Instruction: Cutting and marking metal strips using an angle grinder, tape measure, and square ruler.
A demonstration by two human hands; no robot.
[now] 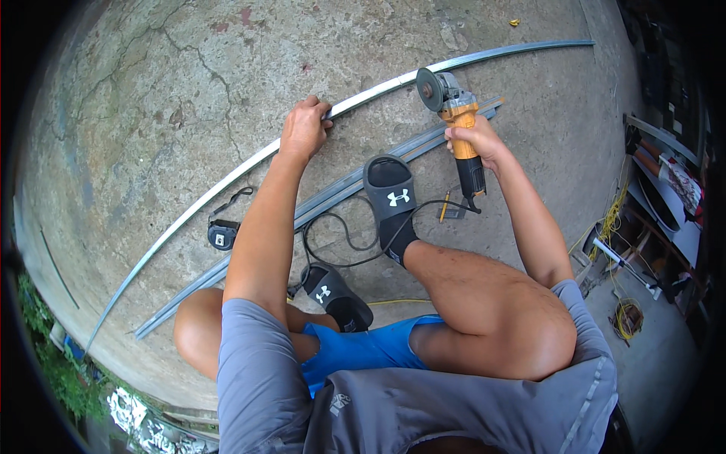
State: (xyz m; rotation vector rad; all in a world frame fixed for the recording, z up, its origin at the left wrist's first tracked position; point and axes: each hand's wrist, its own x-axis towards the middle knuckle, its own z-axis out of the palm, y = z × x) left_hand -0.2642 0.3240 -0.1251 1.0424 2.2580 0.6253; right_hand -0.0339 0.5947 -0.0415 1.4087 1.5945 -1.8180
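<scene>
the strip (370, 94) lies on the concrete floor (151, 91), its long axis slanting from near left to far right, bowed in this view by the lens. two or more channels (329, 195) lie nearer the body, roughly along it. the grinder (460, 113) is in the right hand (476, 142), whose grip is wrapped round its body; from there the strip lies to the far left, just past the tool's head. the left hand (305, 129) is nearer the strip, its grip closed on it left of the grinder. the disc (431, 89) overlaps the strip in view; whether they touch, i cannot tell. the tape measure (222, 234) sits between strip and channels, near left.
</scene>
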